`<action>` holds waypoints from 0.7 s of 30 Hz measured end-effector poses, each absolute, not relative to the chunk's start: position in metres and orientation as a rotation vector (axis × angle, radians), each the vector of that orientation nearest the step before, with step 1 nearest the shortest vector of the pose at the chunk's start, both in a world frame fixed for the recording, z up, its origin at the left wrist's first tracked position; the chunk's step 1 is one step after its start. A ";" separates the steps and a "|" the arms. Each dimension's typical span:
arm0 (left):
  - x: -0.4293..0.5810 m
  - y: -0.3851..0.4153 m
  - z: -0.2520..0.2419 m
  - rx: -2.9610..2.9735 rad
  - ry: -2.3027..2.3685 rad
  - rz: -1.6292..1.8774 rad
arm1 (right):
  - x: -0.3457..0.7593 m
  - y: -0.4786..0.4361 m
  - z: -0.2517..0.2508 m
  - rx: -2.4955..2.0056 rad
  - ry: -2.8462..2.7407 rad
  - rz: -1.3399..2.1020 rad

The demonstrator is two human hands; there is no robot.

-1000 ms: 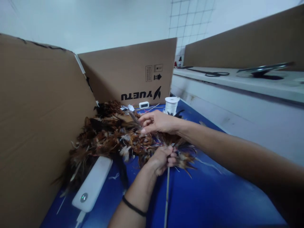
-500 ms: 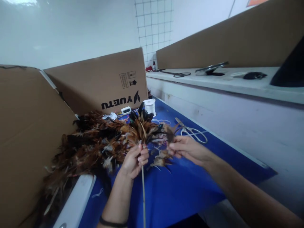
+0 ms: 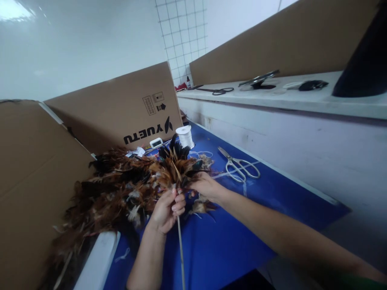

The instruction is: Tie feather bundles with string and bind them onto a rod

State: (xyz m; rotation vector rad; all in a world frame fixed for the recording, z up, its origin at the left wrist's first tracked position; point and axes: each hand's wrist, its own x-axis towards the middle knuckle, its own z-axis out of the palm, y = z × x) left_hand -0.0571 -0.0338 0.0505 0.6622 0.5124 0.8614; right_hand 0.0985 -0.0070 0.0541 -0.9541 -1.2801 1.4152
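My left hand (image 3: 167, 205) is closed round a thin stick (image 3: 180, 249) whose top carries a tuft of brown and black feathers (image 3: 178, 167). My right hand (image 3: 205, 187) reaches in from the right and pinches the feathers against the stick, just beside my left fingers. A big heap of loose brown feathers (image 3: 111, 193) lies to the left on the blue table cover (image 3: 229, 237). A small clump of feathers (image 3: 201, 207) lies under my right wrist.
Scissors (image 3: 238, 166) lie on the blue cover to the right, a white thread spool (image 3: 185, 136) behind the feathers. Cardboard walls (image 3: 121, 108) stand at left and back. A white device (image 3: 98, 264) sits at lower left. A raised white ledge (image 3: 272, 94) holds more scissors and tools.
My right hand moved from the heap to the right and then back in to the feather tuft on the stick. The view swung right, bringing the scissors into sight.
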 end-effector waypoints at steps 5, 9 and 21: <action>-0.055 -0.033 0.047 0.712 0.632 0.842 | 0.095 -0.003 0.036 -1.012 -1.328 1.253; -0.053 -0.033 0.045 0.736 0.695 0.841 | 0.090 0.001 0.023 -1.052 -1.306 1.212; -0.048 -0.031 0.049 0.806 0.851 0.823 | 0.088 0.000 0.017 -1.162 -1.207 1.009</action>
